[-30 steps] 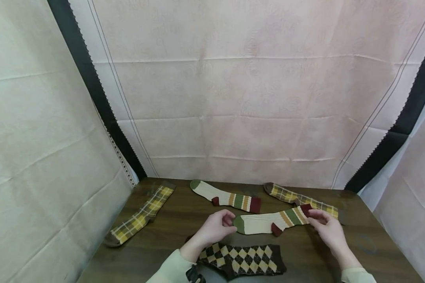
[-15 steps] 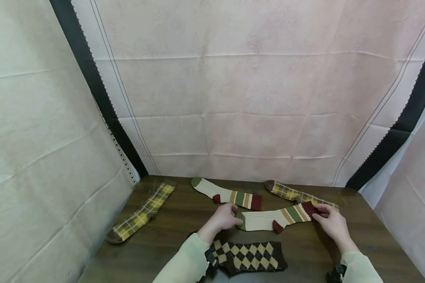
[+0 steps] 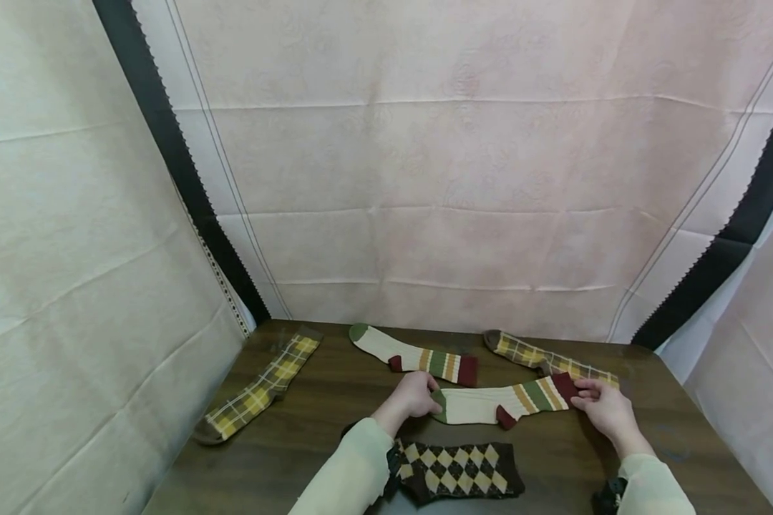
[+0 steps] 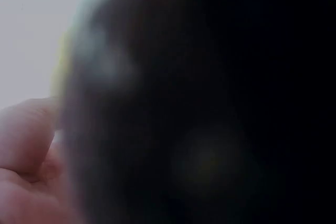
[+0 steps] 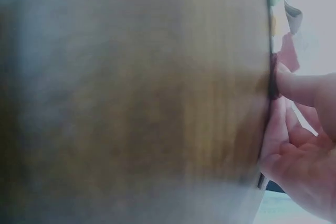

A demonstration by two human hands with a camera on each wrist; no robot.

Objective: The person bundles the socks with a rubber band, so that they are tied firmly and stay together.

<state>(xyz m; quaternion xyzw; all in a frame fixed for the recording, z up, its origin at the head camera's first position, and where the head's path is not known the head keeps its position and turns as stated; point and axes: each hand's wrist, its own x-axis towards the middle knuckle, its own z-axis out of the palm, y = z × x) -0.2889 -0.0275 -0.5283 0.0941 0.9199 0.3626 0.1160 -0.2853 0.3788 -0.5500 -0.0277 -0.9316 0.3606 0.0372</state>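
Observation:
In the head view a cream sock (image 3: 478,406) with a green toe, stripes and a dark red heel and cuff lies stretched between my hands. My left hand (image 3: 412,397) pinches its green toe. At the other end the thumb and fingers of my right hand (image 3: 607,410) pinch the dark red cuff; the right wrist view shows this grip from the side. A matching sock (image 3: 402,354) lies just behind. Close to the cuff is a yellow plaid sock (image 3: 535,354), partly covered. A dark blur fills most of the left wrist view, with part of the hand (image 4: 29,156) at its edge.
On the brown wooden table (image 3: 335,400), another yellow plaid sock (image 3: 264,390) lies slanted at the left. A black and beige argyle sock pair or bundle (image 3: 460,468) lies in front of the cream sock, partly behind my left sleeve. Pale cloth walls (image 3: 425,214) enclose the table.
My left hand has moved right onto the sock's green toe and now pinches it. The held sock and my right hand have shifted slightly right.

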